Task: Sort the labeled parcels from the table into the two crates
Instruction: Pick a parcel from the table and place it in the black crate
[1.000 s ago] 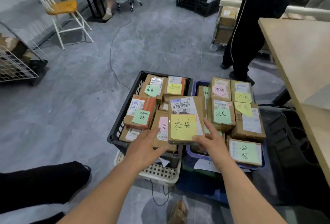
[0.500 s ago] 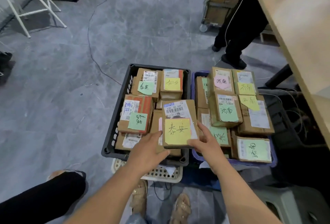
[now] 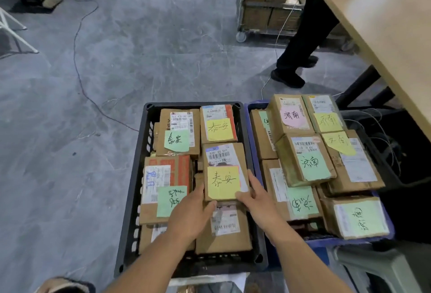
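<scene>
At the near edge of the view, 2 bare forearms reach forward over the black crate (image 3: 130, 199). The left hand (image 3: 190, 214) and right hand (image 3: 255, 197) grip the near corners of a cardboard parcel (image 3: 224, 171) with a yellow note, fingers curled around its edges. The parcel lies on top of other boxes inside the black crate, toward its right side. Just beside, the blue crate (image 3: 254, 150) is piled with parcels bearing green, pink and yellow notes. To the right stands a wooden table (image 3: 384, 24). Beyond, on the grey floor (image 3: 70, 129), a person's dark legs (image 3: 303, 36) stand near a cart of boxes (image 3: 263, 5).
</scene>
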The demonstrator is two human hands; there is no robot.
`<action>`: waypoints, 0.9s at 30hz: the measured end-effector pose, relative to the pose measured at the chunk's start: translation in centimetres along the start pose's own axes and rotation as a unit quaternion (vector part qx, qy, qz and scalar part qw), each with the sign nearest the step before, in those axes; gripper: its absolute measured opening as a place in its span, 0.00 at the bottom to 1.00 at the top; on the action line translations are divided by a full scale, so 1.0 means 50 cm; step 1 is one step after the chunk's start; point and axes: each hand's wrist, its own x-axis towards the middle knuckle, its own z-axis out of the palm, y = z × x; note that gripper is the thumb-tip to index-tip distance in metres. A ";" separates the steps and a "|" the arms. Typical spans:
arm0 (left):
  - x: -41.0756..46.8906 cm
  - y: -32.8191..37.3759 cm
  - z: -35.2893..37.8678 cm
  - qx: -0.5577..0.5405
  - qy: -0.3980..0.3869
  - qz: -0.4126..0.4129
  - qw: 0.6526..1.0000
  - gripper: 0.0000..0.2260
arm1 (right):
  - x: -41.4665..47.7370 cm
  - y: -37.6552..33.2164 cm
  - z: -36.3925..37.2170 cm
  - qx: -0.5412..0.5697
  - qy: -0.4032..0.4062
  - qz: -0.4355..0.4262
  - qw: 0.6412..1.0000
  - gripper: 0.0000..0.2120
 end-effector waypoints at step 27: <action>0.090 -0.014 -0.002 0.069 -0.105 -0.004 0.992 0.24 | 0.038 -0.044 0.009 -0.327 0.111 0.017 0.938 0.33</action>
